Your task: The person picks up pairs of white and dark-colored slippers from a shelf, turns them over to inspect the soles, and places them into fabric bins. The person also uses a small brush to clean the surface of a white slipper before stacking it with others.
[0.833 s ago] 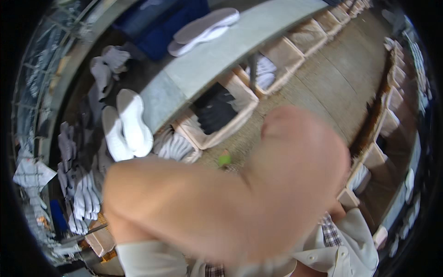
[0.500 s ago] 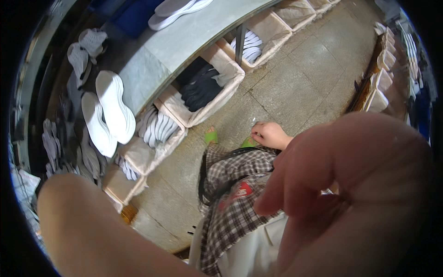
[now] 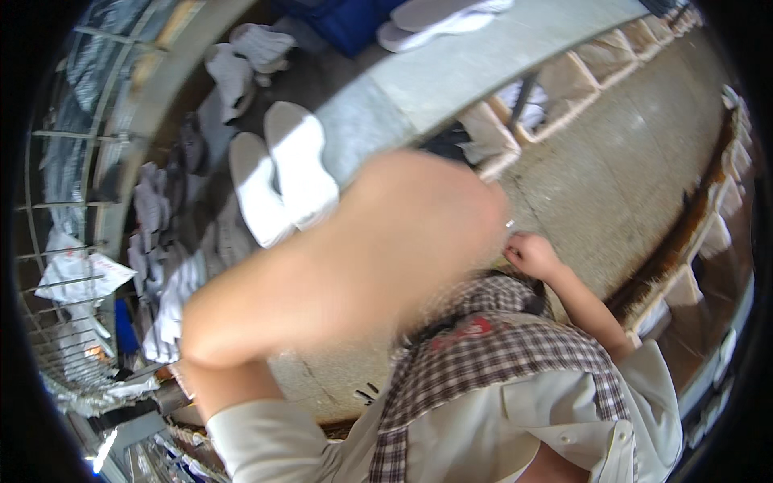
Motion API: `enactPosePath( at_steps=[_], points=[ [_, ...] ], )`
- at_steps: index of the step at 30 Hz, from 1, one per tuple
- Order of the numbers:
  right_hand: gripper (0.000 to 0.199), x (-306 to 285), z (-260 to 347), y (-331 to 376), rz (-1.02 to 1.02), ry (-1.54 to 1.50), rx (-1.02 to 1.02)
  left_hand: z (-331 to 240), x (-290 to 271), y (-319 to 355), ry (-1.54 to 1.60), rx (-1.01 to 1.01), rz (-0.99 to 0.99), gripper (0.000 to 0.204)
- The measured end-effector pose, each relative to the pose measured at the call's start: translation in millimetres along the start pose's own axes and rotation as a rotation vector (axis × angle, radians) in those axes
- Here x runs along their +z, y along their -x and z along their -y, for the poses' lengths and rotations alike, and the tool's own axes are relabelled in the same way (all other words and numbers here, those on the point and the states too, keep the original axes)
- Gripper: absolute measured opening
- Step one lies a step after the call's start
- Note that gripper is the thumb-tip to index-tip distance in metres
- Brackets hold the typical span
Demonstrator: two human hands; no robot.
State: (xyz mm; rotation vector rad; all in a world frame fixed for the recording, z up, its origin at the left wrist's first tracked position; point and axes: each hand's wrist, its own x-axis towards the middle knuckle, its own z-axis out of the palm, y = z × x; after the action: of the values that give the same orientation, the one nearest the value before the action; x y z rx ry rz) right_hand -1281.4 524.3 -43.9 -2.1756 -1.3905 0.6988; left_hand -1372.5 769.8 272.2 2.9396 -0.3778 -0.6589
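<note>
Your left arm crosses the middle of the view very close to the camera, a big smooth blurred shape, and the left hand itself I cannot make out, so I cannot tell if its fingers are apart or together. Your right hand [image 3: 530, 254] is at about 3 o'clock from the centre, curled into a loose fist with the fingers together. It touches the upper edge of a checked brown and white cloth [image 3: 491, 354], soft and woven, which lies over your cream shirt [image 3: 555, 419] with buttons. What the fist holds is too small to tell.

At 10 o'clock two white shoe soles [image 3: 282, 181], long, flat and rounded, lie side by side. At 12 o'clock a grey desk [image 3: 515, 48] with a smooth top carries another pale sole pair [image 3: 439, 16]. Under its edge stand open pale wooden boxes [image 3: 584, 76]. The floor [image 3: 620, 177] is rough grey concrete.
</note>
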Motion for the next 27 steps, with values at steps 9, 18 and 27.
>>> enactPosePath(
  at_steps=[9,18,27],
  points=[
    [0.014,27.2,7.1,14.2,-0.130,-0.075,0.363,364.8,141.9,-22.4,1.646,-0.903,-1.137,0.049],
    [0.010,81.3,65.1,14.1,-0.284,-0.181,0.690,485.2,165.8,-75.4,1.959,-0.677,-1.449,0.044],
    [0.007,85.7,93.4,4.5,-0.334,-0.245,0.598,341.7,158.6,-7.0,2.684,-0.211,-1.356,0.026]
  ],
)
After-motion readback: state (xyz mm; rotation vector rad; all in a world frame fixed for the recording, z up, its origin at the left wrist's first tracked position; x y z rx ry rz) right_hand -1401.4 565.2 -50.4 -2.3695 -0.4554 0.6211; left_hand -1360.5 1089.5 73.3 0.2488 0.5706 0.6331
